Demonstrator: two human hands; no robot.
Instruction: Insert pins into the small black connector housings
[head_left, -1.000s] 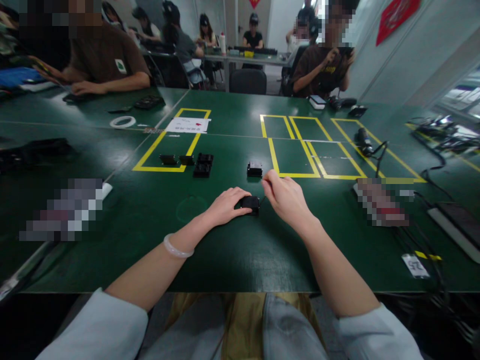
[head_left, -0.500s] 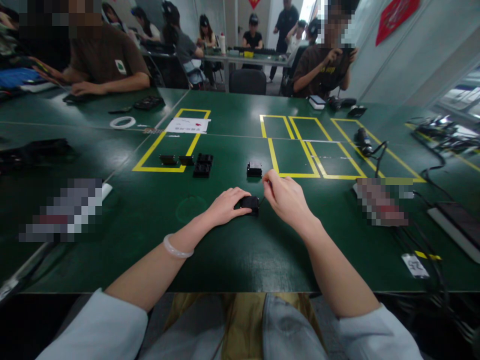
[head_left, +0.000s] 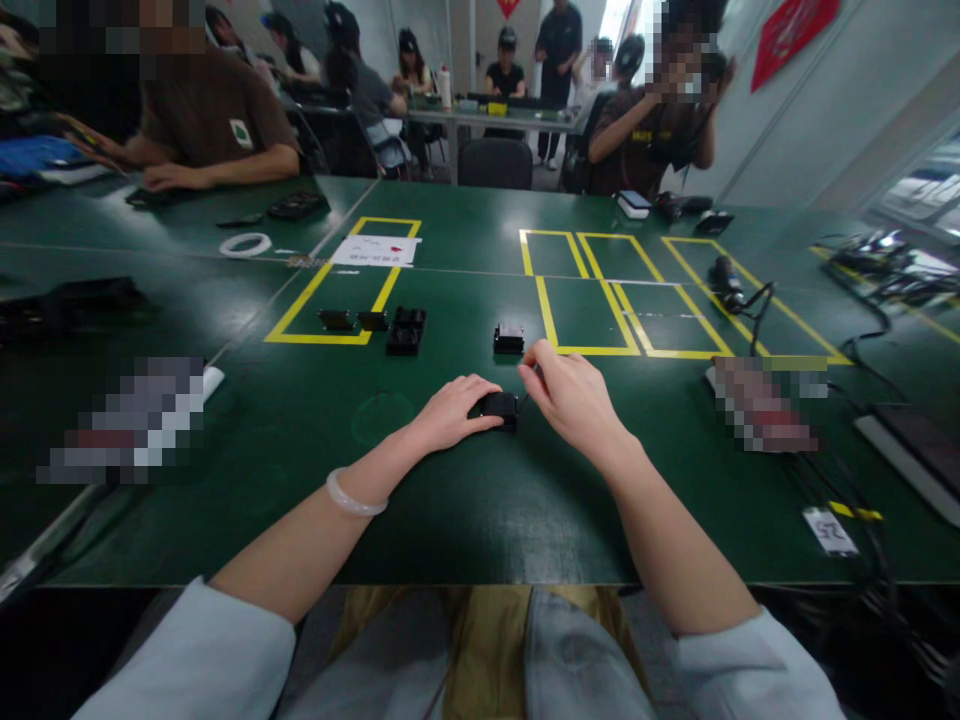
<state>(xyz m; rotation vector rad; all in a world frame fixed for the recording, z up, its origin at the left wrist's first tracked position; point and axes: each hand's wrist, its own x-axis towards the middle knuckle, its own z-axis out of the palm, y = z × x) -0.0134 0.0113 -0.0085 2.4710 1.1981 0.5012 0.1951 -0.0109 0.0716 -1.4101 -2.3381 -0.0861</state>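
Note:
Between thumb and fingers, my left hand (head_left: 448, 414) grips a small black block (head_left: 501, 406) that rests on the green table. My right hand (head_left: 574, 398) is closed in a pinch just right of the block. From its fingertips a thin dark rod (head_left: 523, 402) slants down to the block's right side; the rod's upper part is hidden in the fingers. Just beyond the hands stands another black block (head_left: 509, 338) with a shiny top. Farther left are a black tray-like part (head_left: 406, 331) and two small upright black pieces, one (head_left: 337, 319) left of the other (head_left: 373, 320).
Yellow tape outlines (head_left: 551, 313) mark the green table (head_left: 480, 500). A white sheet (head_left: 376, 250) and a tape roll (head_left: 245, 245) lie at the back left. Blurred-out devices (head_left: 765, 405) flank me, with cables (head_left: 874, 560) at right. Several people sit or stand beyond.
My right hand has shifted very slightly left, the rod still at the block. My left hand and the block stay put. Across the table, the person at right has raised their hands.

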